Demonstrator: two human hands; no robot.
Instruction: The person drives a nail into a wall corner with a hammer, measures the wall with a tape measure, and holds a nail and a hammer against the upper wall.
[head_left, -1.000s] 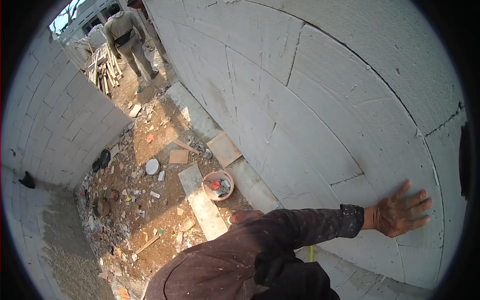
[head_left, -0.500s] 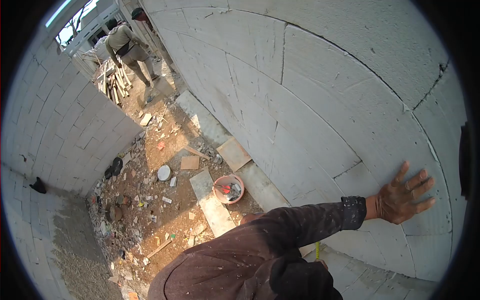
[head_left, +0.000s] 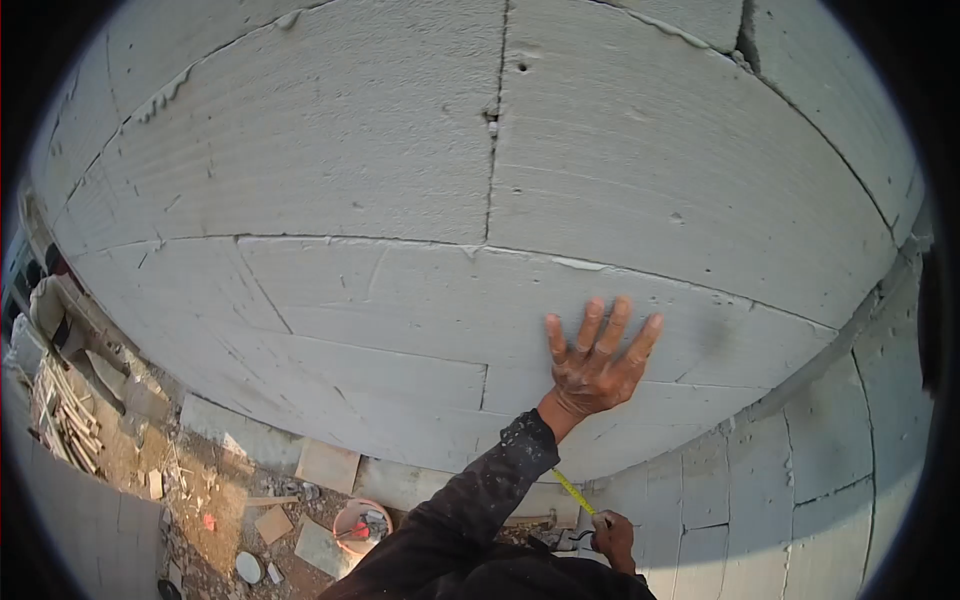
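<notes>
My left hand lies flat against the grey block wall, fingers spread and pointing up, with nothing in it. Its dark sleeve is speckled with pale splashes. Lower down and to the right, my right hand is closed on a tape measure. The yellow blade runs from this hand up and left, until the left sleeve covers it. The tape's case cannot be made out. Greyish shapes beside the right hand are too unclear to name.
An orange-pink bucket with tools in it stands on the rubble-strewn ground at lower left. Near it lie a round white lid-like thing and flat boards. A person stands at far left by stacked wood. Another block wall meets on the right.
My view has swung right to face the wall, so the ground and bucket sit lower left. My left hand remains flat on the wall. My right hand and more of the yellow blade now show.
</notes>
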